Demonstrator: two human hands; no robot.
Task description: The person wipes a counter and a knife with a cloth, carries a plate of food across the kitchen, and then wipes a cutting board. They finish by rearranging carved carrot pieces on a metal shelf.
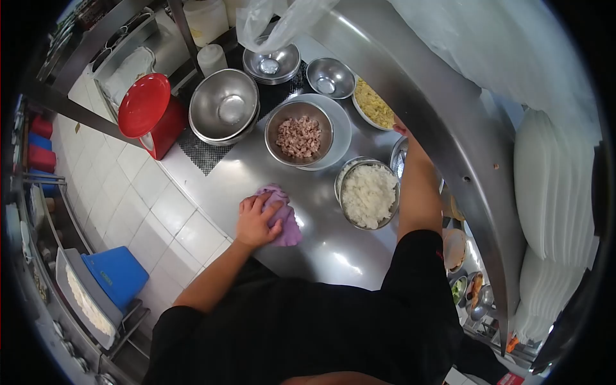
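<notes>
My left hand (258,221) rests on a crumpled purple cloth (290,232), its fingers curled over the fabric against the steel counter. On the right, my forearm reaches under a metal shelf. Only a sliver of my right hand (400,126) shows, beside a bowl of yellow chopped food (373,106), and its fingers are hidden. A steel bowl of white rice (370,194) sits near that forearm. Between my arms, farther back, a steel bowl of diced pinkish meat (299,136) stands on a whitish round lid or plate (340,131).
Stacked steel bowls (224,106) and a red container (151,115) stand at the counter's left edge. Smaller steel bowls (330,77) are at the back. The metal shelf (443,115) overhangs the right side, with white stacked trays (552,186) beyond. A blue bin (115,276) is lower left.
</notes>
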